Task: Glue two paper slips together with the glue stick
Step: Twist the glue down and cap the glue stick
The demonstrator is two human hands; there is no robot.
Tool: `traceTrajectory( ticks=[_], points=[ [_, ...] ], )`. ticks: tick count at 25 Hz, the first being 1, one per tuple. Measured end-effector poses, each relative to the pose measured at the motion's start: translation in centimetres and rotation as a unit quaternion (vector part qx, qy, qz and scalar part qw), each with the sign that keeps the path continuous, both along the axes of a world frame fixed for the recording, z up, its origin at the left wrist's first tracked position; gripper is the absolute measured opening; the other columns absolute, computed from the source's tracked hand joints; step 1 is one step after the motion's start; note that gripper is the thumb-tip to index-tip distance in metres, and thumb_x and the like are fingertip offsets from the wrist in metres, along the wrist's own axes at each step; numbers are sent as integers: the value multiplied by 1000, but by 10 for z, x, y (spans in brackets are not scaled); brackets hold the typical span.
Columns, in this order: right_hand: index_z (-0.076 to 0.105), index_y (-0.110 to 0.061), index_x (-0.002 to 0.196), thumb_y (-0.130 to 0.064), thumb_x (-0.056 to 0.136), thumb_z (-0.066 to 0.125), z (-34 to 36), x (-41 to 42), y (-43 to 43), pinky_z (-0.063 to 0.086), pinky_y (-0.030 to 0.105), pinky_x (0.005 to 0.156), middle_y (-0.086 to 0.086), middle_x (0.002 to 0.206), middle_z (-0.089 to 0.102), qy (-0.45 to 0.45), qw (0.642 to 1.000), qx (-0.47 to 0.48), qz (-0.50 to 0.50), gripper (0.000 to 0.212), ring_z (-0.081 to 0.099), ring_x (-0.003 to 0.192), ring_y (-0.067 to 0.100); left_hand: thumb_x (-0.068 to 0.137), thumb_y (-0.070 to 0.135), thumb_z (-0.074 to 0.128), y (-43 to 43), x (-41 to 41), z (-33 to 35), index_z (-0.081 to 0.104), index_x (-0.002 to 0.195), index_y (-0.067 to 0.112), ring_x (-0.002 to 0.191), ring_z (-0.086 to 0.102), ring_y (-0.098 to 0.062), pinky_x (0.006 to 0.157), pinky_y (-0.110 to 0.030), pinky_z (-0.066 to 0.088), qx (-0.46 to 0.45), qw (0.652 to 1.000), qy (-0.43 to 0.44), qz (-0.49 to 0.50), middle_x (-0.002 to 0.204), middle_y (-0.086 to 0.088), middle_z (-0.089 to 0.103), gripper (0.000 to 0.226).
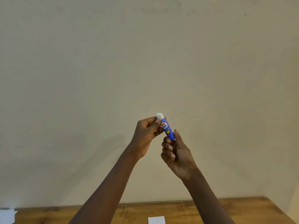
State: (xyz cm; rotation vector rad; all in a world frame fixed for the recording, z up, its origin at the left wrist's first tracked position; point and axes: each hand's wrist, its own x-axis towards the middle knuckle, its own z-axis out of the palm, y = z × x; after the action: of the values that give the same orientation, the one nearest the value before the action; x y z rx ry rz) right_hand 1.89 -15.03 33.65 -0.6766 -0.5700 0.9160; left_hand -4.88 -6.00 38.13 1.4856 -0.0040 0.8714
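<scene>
We hold the glue stick (pixel 167 128) up in front of the wall (pixel 145 62), well above the table (pixel 202 210). Its blue label reads "stik" in white on a red patch, with a yellow heart below. Our left hand (pixel 146 136) pinches the white cap end; our right hand (pixel 176 152) grips the base. One paper slip (pixel 156 220) lies at the table's near edge, another white sheet (pixel 7 216) at its left end.

Plain beige wall (pixel 113 62) fills most of the view, faintly scuffed, under dim warm light. Wooden tabletop (pixel 194 210) abuts its base
</scene>
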Motion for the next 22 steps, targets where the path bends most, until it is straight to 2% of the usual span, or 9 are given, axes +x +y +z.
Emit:
traceTrajectory(
  ticks=[3, 6, 7, 10, 12, 15, 17, 19, 22],
  points=[
    [50, -13, 67, -39, 92, 35, -5, -8, 12, 33, 11, 37, -5, 47, 44, -209, 951, -21, -229, 38, 36, 34, 5, 91, 12, 46, -4, 2, -3, 63, 98, 14, 78, 61, -11, 65, -13, 54, -29, 999, -3, 33, 84, 1, 64, 18],
    [54, -3, 91, -24, 91, 42, -14, -9, 19, 33, 10, 46, 2, 63, 49, -460, 746, -104, -471, 24, 44, 50, 12, 90, 16, 48, -4, 4, -6, 62, 98, 9, 79, 61, -14, 64, -13, 54, -66, 996, 5, 63, 83, -1, 64, 18],
    [54, -2, 94, -24, 91, 42, -15, -6, 18, 35, 12, 47, 3, 65, 51, -457, 755, -112, -457, 25, 46, 51, 14, 89, 15, 48, -3, 3, -6, 61, 101, 9, 79, 60, -14, 64, -12, 54, -62, 996, 5, 61, 84, -1, 63, 18],
    [59, -8, 78, -51, 90, 26, -8, -4, 5, 40, 17, 42, 0, 58, 55, -146, 983, -51, -95, 56, 46, 43, 11, 90, 11, 47, 1, -2, -2, 60, 107, 10, 76, 64, -10, 67, -14, 55, -34, 999, 3, 16, 86, -1, 65, 21],
    [58, -11, 68, -54, 89, 27, -3, -4, -2, 40, 16, 36, -2, 51, 52, -7, 999, -2, 51, 57, 42, 35, 7, 90, 11, 46, 1, -6, 0, 59, 105, 15, 73, 66, -5, 67, -14, 55, -16, 1000, 6, 2, 88, 1, 65, 20],
    [52, -13, 71, -40, 93, 32, -2, -5, 4, 38, 13, 37, -4, 52, 50, -80, 995, 9, -53, 40, 39, 34, 6, 91, 13, 45, 0, -6, 1, 59, 108, 10, 85, 63, -14, 70, -15, 55, -29, 999, 13, 22, 93, -5, 65, 22],
    [50, -14, 78, -28, 95, 34, -7, -9, 12, 34, 10, 41, -3, 60, 49, -333, 900, -60, -275, 27, 41, 41, 6, 91, 15, 46, 0, -4, 0, 58, 111, 3, 91, 60, -21, 72, -18, 54, -58, 997, 21, 57, 98, -11, 62, 27],
    [52, -8, 91, -24, 93, 36, -17, -9, 17, 30, 9, 43, 2, 70, 51, -529, 706, -135, -451, 23, 39, 47, 8, 90, 16, 48, -4, -1, -3, 58, 111, -1, 91, 59, -21, 76, -23, 54, -82, 992, 33, 86, 99, -12, 61, 29],
    [56, 2, 97, -21, 92, 43, -28, 1, 15, 33, 20, 43, 14, 77, 62, -628, 532, -164, -543, 27, 42, 48, 14, 88, 15, 51, -10, 4, -9, 57, 111, -3, 90, 59, -21, 82, -30, 51, -109, 985, 43, 124, 97, -12, 61, 30]
  ],
)
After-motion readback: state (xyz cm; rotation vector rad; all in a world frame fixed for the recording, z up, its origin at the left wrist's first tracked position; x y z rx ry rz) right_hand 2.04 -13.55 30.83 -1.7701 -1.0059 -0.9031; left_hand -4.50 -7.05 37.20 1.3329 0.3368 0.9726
